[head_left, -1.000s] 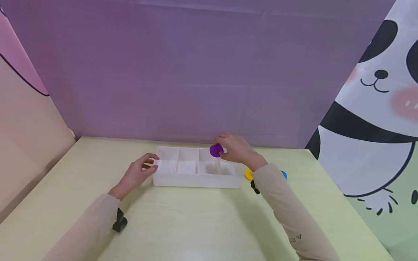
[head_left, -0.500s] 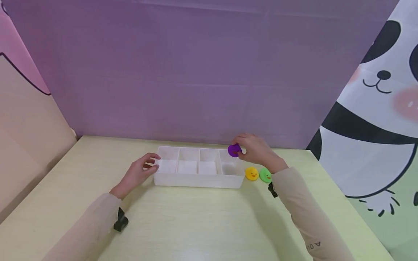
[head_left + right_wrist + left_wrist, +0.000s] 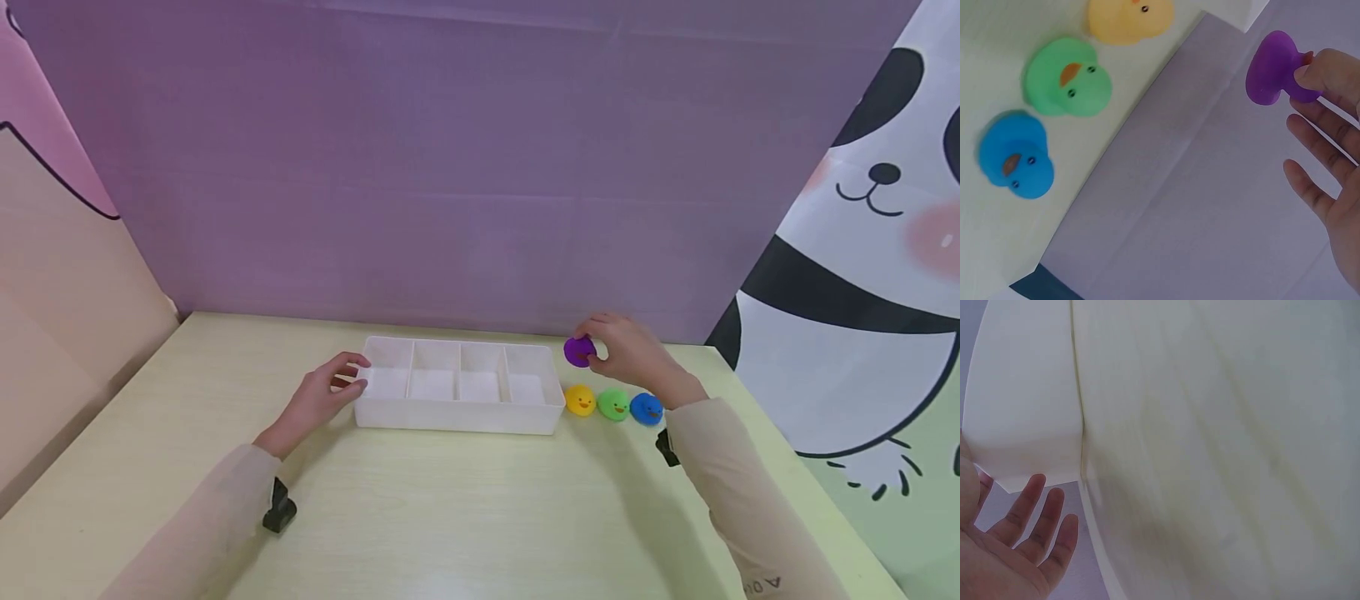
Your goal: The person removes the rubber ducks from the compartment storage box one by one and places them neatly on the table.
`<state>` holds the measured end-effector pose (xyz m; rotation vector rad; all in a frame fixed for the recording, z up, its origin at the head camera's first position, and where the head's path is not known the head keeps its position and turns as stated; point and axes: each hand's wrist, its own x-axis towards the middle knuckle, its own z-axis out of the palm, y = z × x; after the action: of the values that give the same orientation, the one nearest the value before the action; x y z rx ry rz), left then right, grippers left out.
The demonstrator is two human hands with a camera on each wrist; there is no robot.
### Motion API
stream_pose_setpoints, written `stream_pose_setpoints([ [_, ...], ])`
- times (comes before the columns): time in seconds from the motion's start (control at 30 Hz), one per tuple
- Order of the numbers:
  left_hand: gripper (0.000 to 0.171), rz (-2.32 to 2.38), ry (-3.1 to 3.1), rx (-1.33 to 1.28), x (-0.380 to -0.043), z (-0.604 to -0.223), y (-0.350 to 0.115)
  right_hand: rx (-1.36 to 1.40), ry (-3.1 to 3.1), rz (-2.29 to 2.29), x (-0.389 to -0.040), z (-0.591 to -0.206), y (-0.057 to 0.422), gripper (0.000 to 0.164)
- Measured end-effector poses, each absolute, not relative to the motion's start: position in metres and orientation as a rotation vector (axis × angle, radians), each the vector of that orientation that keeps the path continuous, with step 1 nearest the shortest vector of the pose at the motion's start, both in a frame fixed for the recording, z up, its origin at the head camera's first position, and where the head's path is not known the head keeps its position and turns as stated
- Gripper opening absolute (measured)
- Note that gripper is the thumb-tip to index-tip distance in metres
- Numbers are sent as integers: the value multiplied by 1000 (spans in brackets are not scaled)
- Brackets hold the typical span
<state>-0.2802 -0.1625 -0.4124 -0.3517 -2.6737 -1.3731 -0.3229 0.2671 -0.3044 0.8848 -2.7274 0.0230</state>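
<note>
In the head view, my left hand point(image 3: 318, 400) is at the left end of the white divided box point(image 3: 457, 417), thumb and fingertips right at its rim. The left wrist view shows the fingers point(image 3: 1044, 528) spread and relaxed beside the box's end wall. My right hand point(image 3: 630, 354) pinches a purple rubber duck point(image 3: 578, 352) by its head between thumb and forefinger, its rounded base facing outward. This duck is held up beyond the box's right end, behind a yellow duck point(image 3: 581, 400). Green point(image 3: 1067, 78) and blue point(image 3: 1016, 156) ducks sit beside the yellow one.
All the box's compartments stand open at the top. The pale wooden table point(image 3: 450, 508) carries the box and the three ducks in a row at its right end. A purple cloth backdrop point(image 3: 465, 183) rises along the table's back edge; a panda print point(image 3: 862, 333) hangs at right.
My right hand has carried the purple duck rightward, from above the box's right-hand compartments to past its end, uncovering the other ducks. The left hand has stayed at the box's left end.
</note>
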Motion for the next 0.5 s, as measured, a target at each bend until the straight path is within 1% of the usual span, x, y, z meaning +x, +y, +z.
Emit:
stream_pose_setpoints([
  [0.5,30,-1382,-2673,-350,-277,-410,-161,794,-2763,37,-313,-324,316,32],
])
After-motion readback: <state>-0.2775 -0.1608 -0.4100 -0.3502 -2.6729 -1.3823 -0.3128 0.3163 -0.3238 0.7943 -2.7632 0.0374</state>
